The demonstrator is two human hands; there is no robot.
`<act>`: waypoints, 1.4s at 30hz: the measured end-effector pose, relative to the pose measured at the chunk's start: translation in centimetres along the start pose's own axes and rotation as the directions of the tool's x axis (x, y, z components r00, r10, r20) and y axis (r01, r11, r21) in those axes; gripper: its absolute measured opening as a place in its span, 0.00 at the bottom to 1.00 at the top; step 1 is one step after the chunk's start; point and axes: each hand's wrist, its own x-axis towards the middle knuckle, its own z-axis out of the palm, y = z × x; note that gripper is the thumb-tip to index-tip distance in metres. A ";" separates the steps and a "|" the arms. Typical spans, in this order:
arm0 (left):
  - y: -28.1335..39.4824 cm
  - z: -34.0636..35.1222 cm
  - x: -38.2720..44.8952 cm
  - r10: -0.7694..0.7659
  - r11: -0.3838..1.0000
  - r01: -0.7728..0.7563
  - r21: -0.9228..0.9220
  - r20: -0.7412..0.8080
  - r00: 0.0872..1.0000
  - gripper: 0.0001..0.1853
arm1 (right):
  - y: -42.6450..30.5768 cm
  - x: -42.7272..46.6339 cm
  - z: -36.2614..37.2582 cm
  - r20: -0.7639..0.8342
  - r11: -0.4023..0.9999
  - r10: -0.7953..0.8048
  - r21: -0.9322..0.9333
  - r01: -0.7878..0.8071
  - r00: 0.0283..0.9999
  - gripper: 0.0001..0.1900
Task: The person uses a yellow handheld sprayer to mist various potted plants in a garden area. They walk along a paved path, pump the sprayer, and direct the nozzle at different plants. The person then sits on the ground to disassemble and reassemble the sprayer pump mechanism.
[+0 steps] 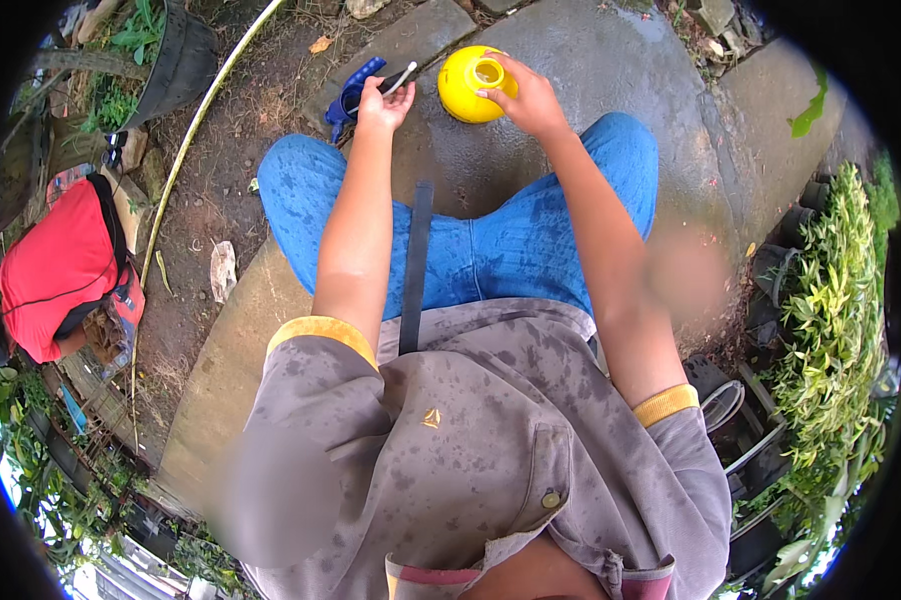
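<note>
A round yellow plastic bottle [462, 86] with an open neck stands on the wet paving between and beyond my knees. My right hand [529, 97] grips it by the neck, fingers on the rim. To its left, my left hand [385, 103] holds a dark spray head with a blue part [364, 75] and a white tube [401, 78] that points up and to the right. The palm hides part of the head, so its exact shape cannot be told. The tube's end is apart from the bottle's mouth.
A pale hose [188, 142] runs along the soil on the left, by a black plant pot [177, 64]. A person in a red shirt [60, 262] bends down at the far left. Leafy potted plants [829, 315] line the right side. A dark strap [418, 255] hangs over my lap.
</note>
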 end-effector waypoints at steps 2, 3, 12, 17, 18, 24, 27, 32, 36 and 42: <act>0.9 1.2 -1.9 0.023 0.998 -0.013 -0.063 0.153 0.988 0.10 | -0.1 -0.1 -0.1 0.009 0.999 0.023 0.027 -0.023 1.000 0.30; 1.2 2.0 -2.9 0.036 0.999 -0.026 -0.044 0.243 0.969 0.10 | -0.1 -0.1 -0.1 0.022 0.998 0.039 0.038 -0.040 0.999 0.30; 2.2 7.4 -15.4 -0.004 0.825 -0.488 0.286 0.866 0.501 0.21 | -0.7 1.3 -2.2 0.262 0.914 0.161 0.324 -0.244 0.951 0.28; 2.1 12.0 -17.7 0.026 0.689 -0.646 0.328 0.880 0.474 0.23 | -1.5 1.9 -4.5 0.209 0.673 0.260 0.661 -0.332 0.943 0.22; 1.9 12.6 -17.7 0.030 0.636 -0.681 0.362 0.871 0.491 0.23 | -1.8 1.9 -4.9 0.178 0.646 0.294 0.688 -0.332 0.939 0.21; 0.2 13.3 -16.4 -0.012 0.472 -0.755 0.456 0.859 0.512 0.23 | -2.7 2.3 -5.2 0.188 0.752 0.241 0.585 -0.305 0.952 0.24; 0.6 12.2 -15.9 0.065 0.489 -0.792 0.365 0.890 0.450 0.24 | -2.9 2.1 -4.0 0.166 0.964 0.086 0.237 -0.124 0.982 0.29; 0.7 11.7 -16.1 0.109 0.604 -0.736 0.306 0.883 0.456 0.21 | -3.8 2.1 -2.8 0.171 0.975 0.099 0.179 -0.129 0.980 0.35; -0.2 13.9 -16.9 0.089 0.434 -0.869 0.238 0.948 0.304 0.21 | -5.1 2.8 -3.6 0.138 0.834 0.167 0.508 -0.215 0.976 0.36; -2.8 13.9 -18.0 -0.021 0.380 -0.864 0.330 0.937 0.348 0.15 | -6.4 3.6 -4.0 0.050 0.883 0.304 0.361 -0.301 0.951 0.25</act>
